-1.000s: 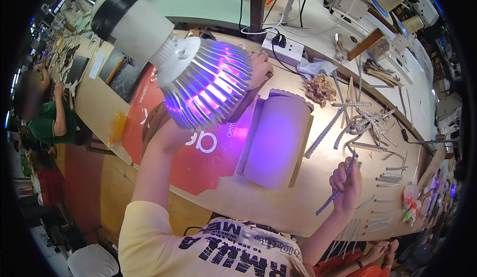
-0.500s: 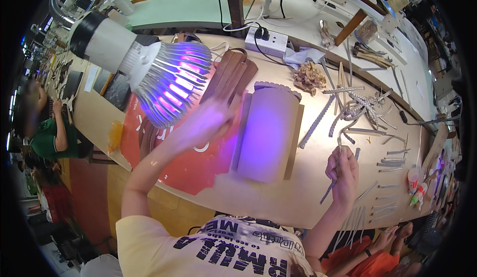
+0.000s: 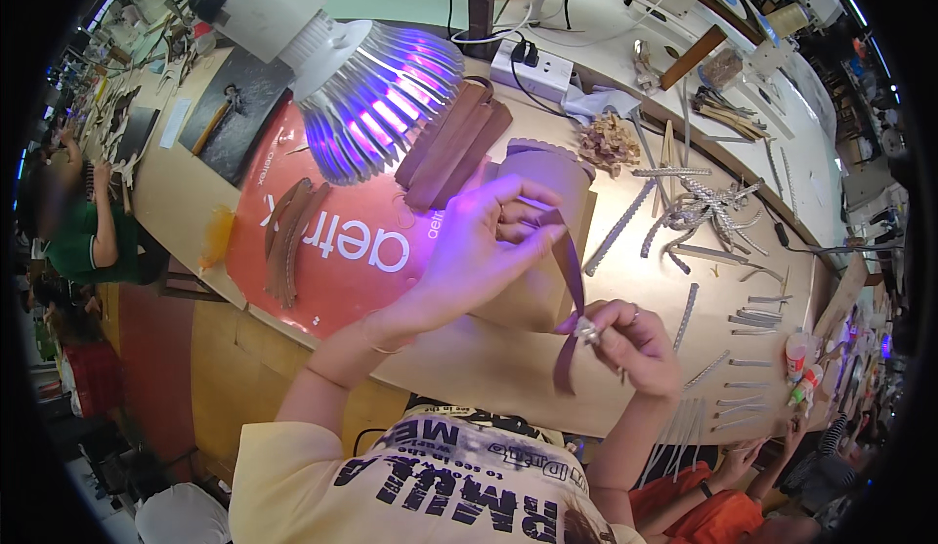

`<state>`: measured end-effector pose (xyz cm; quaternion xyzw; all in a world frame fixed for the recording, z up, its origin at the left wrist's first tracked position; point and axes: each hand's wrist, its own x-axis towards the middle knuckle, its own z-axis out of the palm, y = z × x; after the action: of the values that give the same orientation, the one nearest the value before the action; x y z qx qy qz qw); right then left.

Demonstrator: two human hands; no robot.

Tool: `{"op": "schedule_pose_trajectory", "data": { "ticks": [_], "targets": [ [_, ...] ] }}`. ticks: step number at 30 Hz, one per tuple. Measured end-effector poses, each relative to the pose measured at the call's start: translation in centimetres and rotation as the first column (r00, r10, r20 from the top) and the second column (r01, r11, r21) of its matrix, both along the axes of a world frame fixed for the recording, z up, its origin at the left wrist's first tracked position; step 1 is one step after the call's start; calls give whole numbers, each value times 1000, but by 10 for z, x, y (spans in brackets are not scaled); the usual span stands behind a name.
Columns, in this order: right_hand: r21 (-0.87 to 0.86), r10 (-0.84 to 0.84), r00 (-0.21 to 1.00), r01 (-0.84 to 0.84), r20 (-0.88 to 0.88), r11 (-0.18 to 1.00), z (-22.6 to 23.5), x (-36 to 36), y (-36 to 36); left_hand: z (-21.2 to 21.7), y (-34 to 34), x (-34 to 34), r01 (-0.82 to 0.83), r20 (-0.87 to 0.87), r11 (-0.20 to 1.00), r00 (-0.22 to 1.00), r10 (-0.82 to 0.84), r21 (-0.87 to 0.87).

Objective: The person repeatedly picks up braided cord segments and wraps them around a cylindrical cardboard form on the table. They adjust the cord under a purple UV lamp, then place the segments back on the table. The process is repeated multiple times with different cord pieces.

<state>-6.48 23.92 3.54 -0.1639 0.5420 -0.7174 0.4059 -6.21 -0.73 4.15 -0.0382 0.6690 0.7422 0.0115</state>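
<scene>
The left hand (image 3: 479, 241) pinched the upper end of a thin brown leather strap (image 3: 570, 280), fingers closed on it just under the violet glow of the ribbed lamp (image 3: 376, 95). The right hand (image 3: 635, 344) gripped the same strap lower down, thumb and fingers closed around a small silvery piece (image 3: 586, 329), perhaps a buckle, though it was too small to tell. The strap hung in the air between both hands, above the pale wooden bench (image 3: 459, 358), its loose tail drooping below the right hand. Behind it lay a tan, scallop-edged leather sheet (image 3: 547, 241), smooth and flat. More brown strips (image 3: 454, 148) were stacked beside the lamp, on a glossy red mat (image 3: 322, 251). Toothed metal strips (image 3: 684, 212) lay scattered to the right.
</scene>
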Motion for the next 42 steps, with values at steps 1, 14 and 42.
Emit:
{"op": "schedule_pose_trajectory", "data": {
  "ticks": [1, 14, 42],
  "targets": [
    [40, -20, 1000, 21, -17, 999, -2, -5, 9, -9, 4, -4, -36, 6, 999, 999, 36, 40],
    [457, -175, 772, 525, -612, 718, 5, -48, -9, -62, -2, 1, -246, 94, 908, 969, 227, 339],
    [641, -38, 875, 382, -483, 666, -79, -104, -5, -45, 17, -16, -321, -433, 647, 901, -15, -691]
  ]
}}
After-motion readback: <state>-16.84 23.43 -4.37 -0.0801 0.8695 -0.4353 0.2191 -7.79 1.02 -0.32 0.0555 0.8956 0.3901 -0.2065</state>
